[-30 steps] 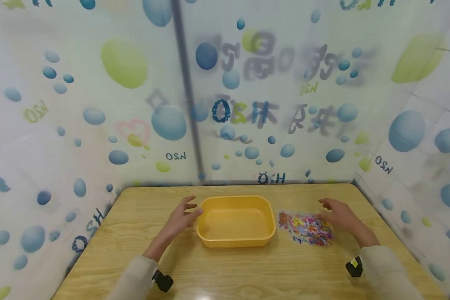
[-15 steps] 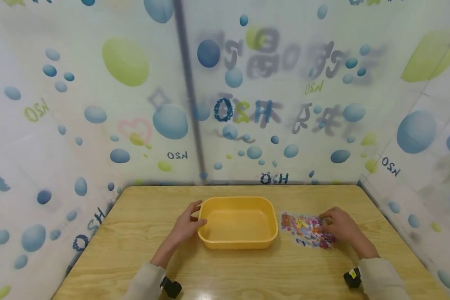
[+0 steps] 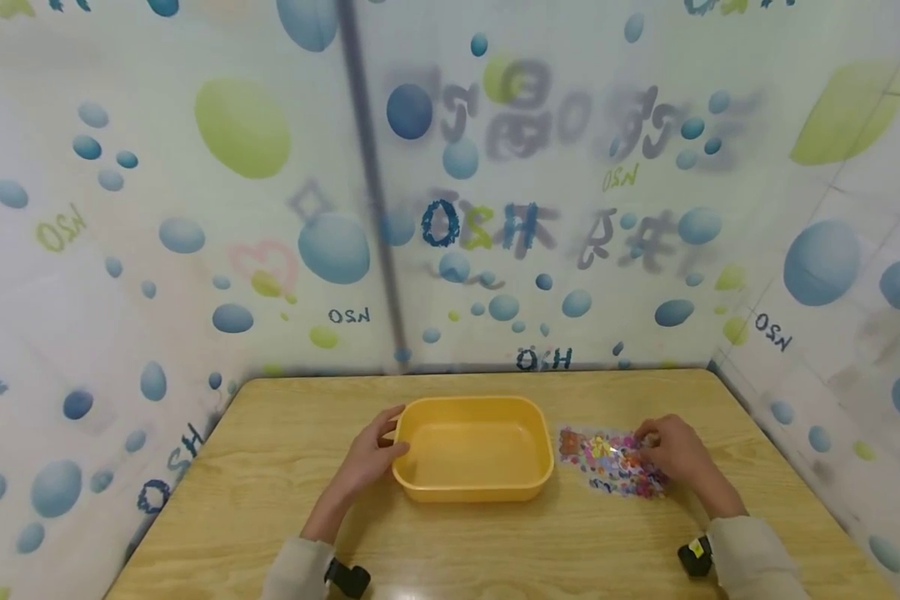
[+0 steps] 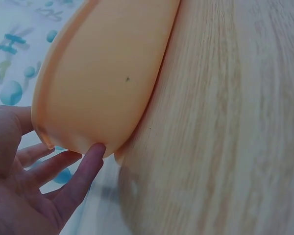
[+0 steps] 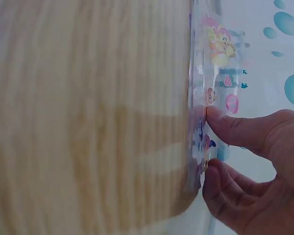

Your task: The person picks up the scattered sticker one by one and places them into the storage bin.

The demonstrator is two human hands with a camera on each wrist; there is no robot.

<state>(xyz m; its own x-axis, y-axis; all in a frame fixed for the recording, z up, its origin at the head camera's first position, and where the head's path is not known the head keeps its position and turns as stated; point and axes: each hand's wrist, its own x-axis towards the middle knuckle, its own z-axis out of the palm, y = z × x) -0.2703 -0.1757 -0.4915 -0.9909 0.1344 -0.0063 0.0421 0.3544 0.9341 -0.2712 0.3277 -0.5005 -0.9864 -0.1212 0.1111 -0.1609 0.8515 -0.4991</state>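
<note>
A yellow plastic basin (image 3: 472, 492) with rounded corners stands upright on the wooden table. My left hand (image 3: 369, 458) holds its left end, the thumb over the rim and the other fingers spread along the outer wall, as the left wrist view of the basin (image 4: 108, 73) shows. Right of the basin lie clear sticker sheets (image 3: 607, 462) printed with small colourful cartoon figures. My right hand (image 3: 678, 454) is at their right end. In the right wrist view, thumb and curled fingers pinch the edge of the sticker sheets (image 5: 220, 46), which look like a thin stack.
The wood-grain table (image 3: 450, 550) reaches back to a wall (image 3: 570, 250) covered in blue and green bubble patterns. A second wall (image 3: 855, 350) runs along the right side. A dark wrist camera (image 3: 348, 577) sits below each hand.
My left hand has come in from beside the basin and taken hold of its left end. My right hand has lowered onto the sticker sheets' right end, its fingers closing in.
</note>
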